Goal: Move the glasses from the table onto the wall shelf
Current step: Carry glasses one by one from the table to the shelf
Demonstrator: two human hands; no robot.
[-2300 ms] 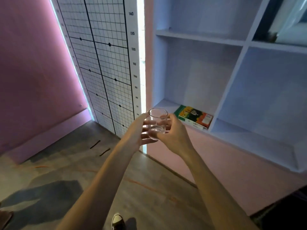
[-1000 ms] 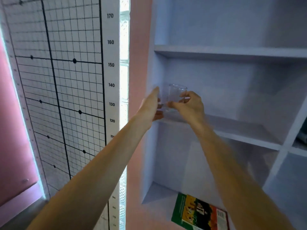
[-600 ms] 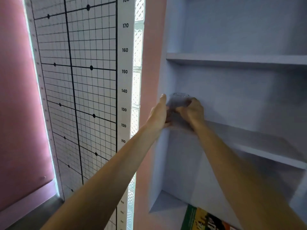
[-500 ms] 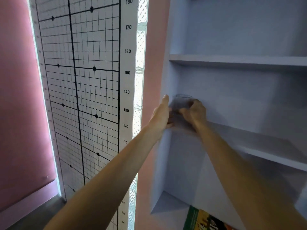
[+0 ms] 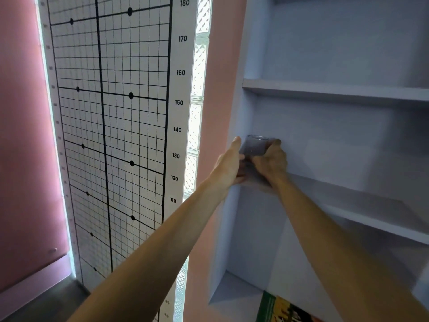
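Observation:
A clear drinking glass (image 5: pixel 256 145) stands upright at the left end of the middle board of the pale wall shelf (image 5: pixel 362 205), close to the shelf's left side wall. My left hand (image 5: pixel 228 167) is against the glass's left side, fingers stretched upward. My right hand (image 5: pixel 270 160) wraps its right side from below. Both hands hold the glass between them. Its base is hidden behind my fingers, so I cannot tell whether it rests on the board.
Another shelf board (image 5: pixel 336 90) runs above the glass. A green and yellow book (image 5: pixel 282 309) lies on the bottom board. Left of the shelf are a pink wall strip (image 5: pixel 220 89), a glass-block column (image 5: pixel 197 112) and a height-chart grid (image 5: pixel 111 112).
Both hands carried the glass up from waist level into the middle shelf compartment. Over the last half second it has stayed at the left end of the board, still held.

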